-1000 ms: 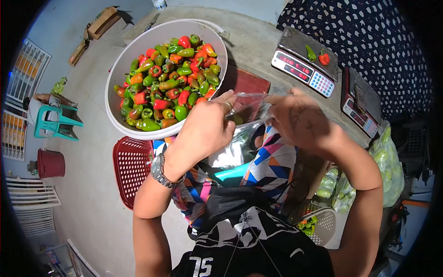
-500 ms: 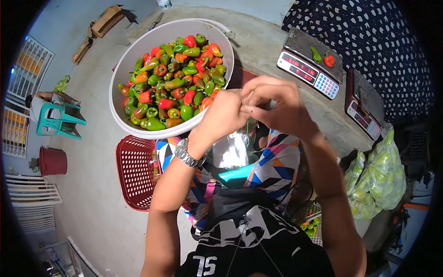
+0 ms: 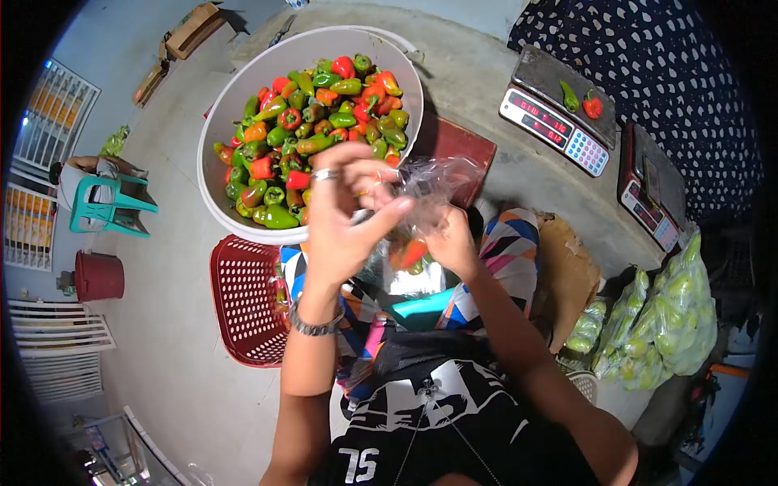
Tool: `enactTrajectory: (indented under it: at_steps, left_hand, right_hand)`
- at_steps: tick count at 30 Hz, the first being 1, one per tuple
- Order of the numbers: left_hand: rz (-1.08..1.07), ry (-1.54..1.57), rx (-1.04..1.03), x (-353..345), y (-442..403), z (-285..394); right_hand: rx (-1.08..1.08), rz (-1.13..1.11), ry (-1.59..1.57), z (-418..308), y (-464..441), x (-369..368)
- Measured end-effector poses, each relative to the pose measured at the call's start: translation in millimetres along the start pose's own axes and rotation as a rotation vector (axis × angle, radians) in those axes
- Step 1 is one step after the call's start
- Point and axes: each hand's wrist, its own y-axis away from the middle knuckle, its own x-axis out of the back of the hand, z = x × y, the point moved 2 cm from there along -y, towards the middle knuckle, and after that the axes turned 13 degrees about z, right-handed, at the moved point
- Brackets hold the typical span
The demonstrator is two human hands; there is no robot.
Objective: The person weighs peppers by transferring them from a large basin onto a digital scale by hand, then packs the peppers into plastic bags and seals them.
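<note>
My left hand (image 3: 344, 223), with a ring and a wristwatch, is raised with its fingers apart and somewhat blurred. It holds nothing that I can see and is close beside a clear plastic bag (image 3: 442, 180). The fingers of my right hand (image 3: 451, 243) are closed on that bag, whose loose top flares upward. Red and green peppers (image 3: 412, 255) show through its lower part, above my lap. Just beyond my left hand stands a large pale tub (image 3: 212, 174) full of red, green and orange peppers (image 3: 312, 144).
A red perforated basket (image 3: 243, 316) stands left of my legs. On the ledge at right are two digital scales (image 3: 555, 125), (image 3: 648, 194), the nearer bearing two peppers (image 3: 593, 104). Filled plastic bags (image 3: 668, 312) lie at right. A teal chair (image 3: 109, 206) stands far left.
My hands were together at the bag's top and have come apart. The left moved left with its fingers spread; the right went lower with the bag, whose peppers now show.
</note>
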Motion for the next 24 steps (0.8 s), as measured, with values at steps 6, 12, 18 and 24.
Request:
enactTrajectory:
  at_steps: [6,12,18,24]
  left_hand:
    - [-0.470,-0.342,0.413,21,30,-60]
    - [-0.778,-0.569,0.165,9,50,-96]
    - [-0.847,-0.250,0.443,20,69,-135]
    - [-1.053,-0.078,0.577,0,79,-107]
  right_hand:
    - [0.052,-0.249,-0.093,-62,5,1]
    - [0.276,-0.285,-0.049,-69,1,-11]
    - [-0.138,-0.270,-0.130,-54,30,-19]
    - [-0.845,-0.051,-0.400,-53,38,-24]
